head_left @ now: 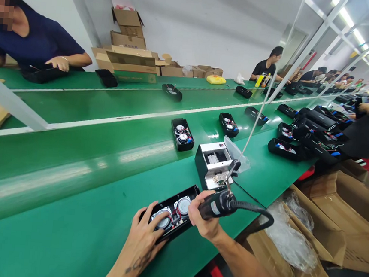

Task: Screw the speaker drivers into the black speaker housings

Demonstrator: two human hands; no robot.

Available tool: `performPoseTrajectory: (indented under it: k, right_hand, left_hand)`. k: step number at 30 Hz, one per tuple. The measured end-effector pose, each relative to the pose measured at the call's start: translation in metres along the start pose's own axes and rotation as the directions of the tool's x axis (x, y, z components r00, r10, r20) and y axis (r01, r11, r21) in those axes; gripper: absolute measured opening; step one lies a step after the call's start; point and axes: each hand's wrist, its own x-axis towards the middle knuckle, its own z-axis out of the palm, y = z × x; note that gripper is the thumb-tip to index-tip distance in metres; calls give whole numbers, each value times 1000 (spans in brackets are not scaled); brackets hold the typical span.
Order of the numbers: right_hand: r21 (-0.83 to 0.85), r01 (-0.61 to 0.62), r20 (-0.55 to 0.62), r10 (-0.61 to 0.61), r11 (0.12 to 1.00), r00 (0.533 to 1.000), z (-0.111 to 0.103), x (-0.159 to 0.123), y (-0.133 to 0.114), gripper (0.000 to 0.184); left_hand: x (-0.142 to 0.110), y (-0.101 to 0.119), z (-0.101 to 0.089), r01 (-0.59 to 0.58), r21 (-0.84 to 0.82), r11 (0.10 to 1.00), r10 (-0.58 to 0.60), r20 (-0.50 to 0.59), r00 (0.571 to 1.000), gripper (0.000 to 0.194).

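Observation:
A black speaker housing (pixel 187 227) lies open on the green bench in front of me, with two round speaker drivers (pixel 183 206) and red and black wires inside. My left hand (pixel 145 232) grips its near-left end, thumb and fingers reaching over the left driver. In my right hand (pixel 206 214) is a black electric screwdriver (pixel 216 205), held slantwise over the right end of the housing. The tool's tip is hidden behind my fingers. From its back end a thick black cable loops to the right, and a hanger runs upward from it.
Just beyond the housing stands a silver and black screw feeder (pixel 213 162). Other open speaker housings (pixel 182 135) sit on the green conveyor (pixel 112 149), with several more piled at right. Cardboard boxes (pixel 320 210) and plastic bags crowd the bench's right side. Co-workers sit across and farther along.

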Motion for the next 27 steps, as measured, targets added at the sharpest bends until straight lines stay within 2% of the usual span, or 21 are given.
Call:
performPoseTrajectory:
  k: [3, 8, 12, 14, 15, 16, 18, 19, 21, 24, 27]
  right_hand:
    - [-57, -13, 22, 15, 998, 1000, -3, -2, 0, 25]
    - [-265, -8, 52, 22, 964, 998, -3, -10, -3, 26]
    - [-192, -28, 26, 33, 981, 999, -3, -3, -7, 29]
    - [-122, -11, -56, 5, 992, 998, -12, 14, -15, 30]
    - [-104, 14, -134, -28, 995, 991, -19, 25, -20, 31]
    - [-96, 44, -237, -66, 994, 969, -28, 37, -25, 33]
    - [-171, 96, -414, -160, 981, 896, -50, 62, -34, 36]
    - [-236, 105, -463, -207, 966, 862, -60, 73, -36, 37]
    - [-321, 104, -497, -261, 941, 828, -78, 89, -33, 38]
    - [-362, 49, -475, -230, 931, 849, -90, 97, -22, 38]
    - [-318, -72, -387, -60, 945, 920, -89, 88, -15, 42]
  left_hand:
    - [-1, -1, 1, -3, 7, 1000, 3, 15, 1000, 12]
    - [-2, -5, 5, -11, 10, 1000, 11, -10, 1000, 14]
    - [1, -8, 8, -46, 40, 998, 49, -59, 997, 3]
    - [2, -9, 9, -57, 47, 997, 61, -82, 995, 4]
    - [3, -9, 10, -61, 48, 997, 65, -90, 994, 7]
    - [3, -9, 10, -62, 52, 997, 66, -91, 994, 8]
    - [3, -9, 9, -67, 62, 996, 72, -83, 994, 9]
    - [3, -9, 9, -70, 66, 995, 75, -83, 994, 9]
    - [4, -9, 7, -69, 68, 995, 75, -89, 993, 10]
    - [4, -8, 4, -80, 74, 994, 86, -82, 993, 9]
    - [5, -5, 1, -59, 66, 996, 63, -55, 997, 8]
